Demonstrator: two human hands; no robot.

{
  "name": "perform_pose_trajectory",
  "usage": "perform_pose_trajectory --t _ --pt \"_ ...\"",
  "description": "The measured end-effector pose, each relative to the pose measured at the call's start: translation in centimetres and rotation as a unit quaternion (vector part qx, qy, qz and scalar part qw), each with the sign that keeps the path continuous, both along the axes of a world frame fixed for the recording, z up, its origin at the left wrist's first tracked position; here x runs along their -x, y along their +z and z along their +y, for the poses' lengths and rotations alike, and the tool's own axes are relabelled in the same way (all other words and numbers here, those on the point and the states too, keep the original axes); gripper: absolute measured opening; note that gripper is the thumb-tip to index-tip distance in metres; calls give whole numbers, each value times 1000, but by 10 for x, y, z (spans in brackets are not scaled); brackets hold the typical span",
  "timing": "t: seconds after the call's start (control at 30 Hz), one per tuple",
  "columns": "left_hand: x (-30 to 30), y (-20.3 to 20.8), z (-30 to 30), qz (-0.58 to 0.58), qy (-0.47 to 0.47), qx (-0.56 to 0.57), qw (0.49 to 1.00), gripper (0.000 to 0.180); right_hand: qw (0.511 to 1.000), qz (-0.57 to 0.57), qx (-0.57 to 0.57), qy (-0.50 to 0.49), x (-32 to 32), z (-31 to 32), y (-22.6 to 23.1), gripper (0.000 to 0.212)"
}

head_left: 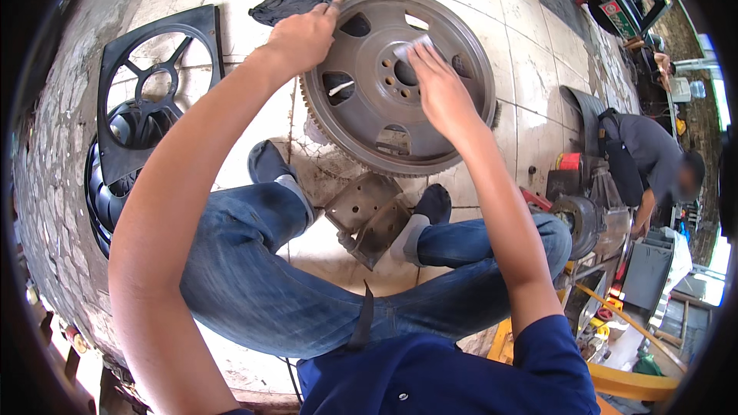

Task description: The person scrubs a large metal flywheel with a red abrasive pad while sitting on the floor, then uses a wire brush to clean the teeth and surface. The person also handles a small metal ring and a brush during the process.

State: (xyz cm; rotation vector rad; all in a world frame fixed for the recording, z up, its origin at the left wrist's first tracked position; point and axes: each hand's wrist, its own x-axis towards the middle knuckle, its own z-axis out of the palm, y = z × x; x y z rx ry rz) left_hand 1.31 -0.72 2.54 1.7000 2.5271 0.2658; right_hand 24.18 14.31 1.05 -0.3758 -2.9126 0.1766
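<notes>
Fingers first: those of my right hand (444, 94) lie almost straight, holding a pale pad (413, 48) to the face of a large metal wheel (369, 81), just beside its central hole. My left hand (302, 40) meets the wheel's far left rim; its fingers reach along the edge, though whether they truly grip or only steady it, I cannot tell. The wheel sits on the tiled floor (530, 69) area before me, its toothed edge showing at left (what props it underneath is hidden).

Should the pad slip, my right fingertips could catch on the bolt holes around the centre. Should the left hand slide down the rim, the teeth could scrape it. And if the wheel is poorly supported, uneven pressure might rock it toward the drilled metal bracket (361, 204), or toward my left foot (269, 161) and right foot (434, 204), both in soft-looking dark coverings.

Beyond the rim lies a crumpled black cloth (288, 2); at left, a black fan frame (207, 34); at right, a co-worker (653, 154) bends.
</notes>
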Motion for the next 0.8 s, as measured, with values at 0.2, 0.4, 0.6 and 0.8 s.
perform_pose_trajectory --t 0.2,0.4,0.6,0.8 --pt "-2 0 2 4 8 9 1000 68 1000 9 7 -9 16 9 -6 51" --pt "3 1 0 -16 -1 -10 1000 71 999 -47 -12 23 7 4 11 54" --pt "1 6 5 -25 -3 18 1000 65 995 -58 -19 81 13 -2 15 47" --pt "2 4 2 -4 -18 23 1000 66 996 -71 8 61 8 -32 22 43"
